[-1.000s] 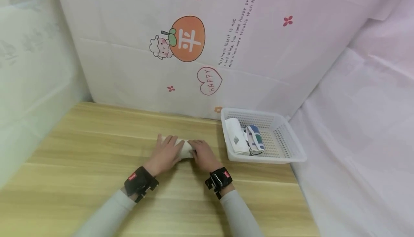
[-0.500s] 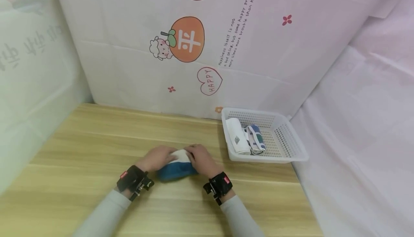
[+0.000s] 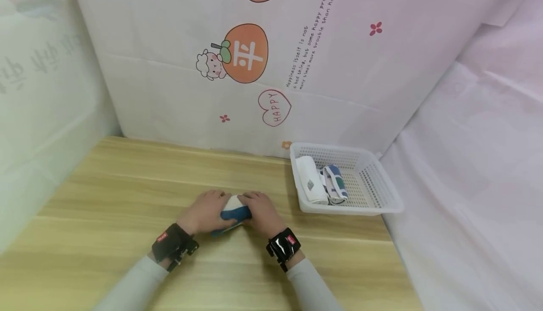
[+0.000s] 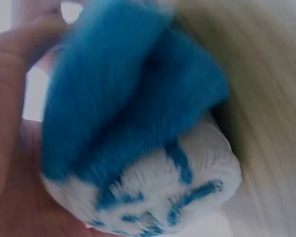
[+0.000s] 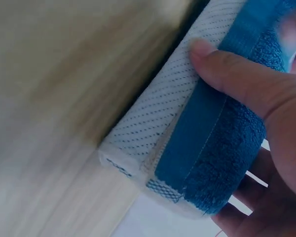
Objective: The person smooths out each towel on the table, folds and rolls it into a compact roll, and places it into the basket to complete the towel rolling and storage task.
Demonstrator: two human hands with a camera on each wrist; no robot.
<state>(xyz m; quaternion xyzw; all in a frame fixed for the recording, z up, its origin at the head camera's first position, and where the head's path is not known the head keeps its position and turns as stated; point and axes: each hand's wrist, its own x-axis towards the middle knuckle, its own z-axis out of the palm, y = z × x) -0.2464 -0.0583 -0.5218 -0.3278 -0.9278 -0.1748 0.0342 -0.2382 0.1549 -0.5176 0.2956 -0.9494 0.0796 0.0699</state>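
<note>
A blue-and-white towel [image 3: 238, 213], rolled into a short bundle, lies between both hands at the middle of the table. My left hand [image 3: 206, 212] grips its left end, with the thumb along the near side. At the right end, my right hand [image 3: 264, 213] grips the roll. In the right wrist view the thumb [image 5: 237, 74] presses on the towel's blue edge band, and fingers wrap behind the roll. The left wrist view shows the towel's end [image 4: 172, 182] with its coiled white layers and a loose blue flap [image 4: 108, 94] folded over them.
To the right on the wooden table [image 3: 140, 179] stands a white plastic basket [image 3: 373, 179]. Inside lie a rolled white towel [image 3: 311, 179] and a smaller blue, green and white rolled towel [image 3: 335, 183]. Printed cloth [image 3: 331, 113] hangs behind the table, with white cloth at the sides.
The towel came nearer to me and its blue side turned into view. Since half a second ago, less blue hangs at the front, and the left thumb has come over the near side.
</note>
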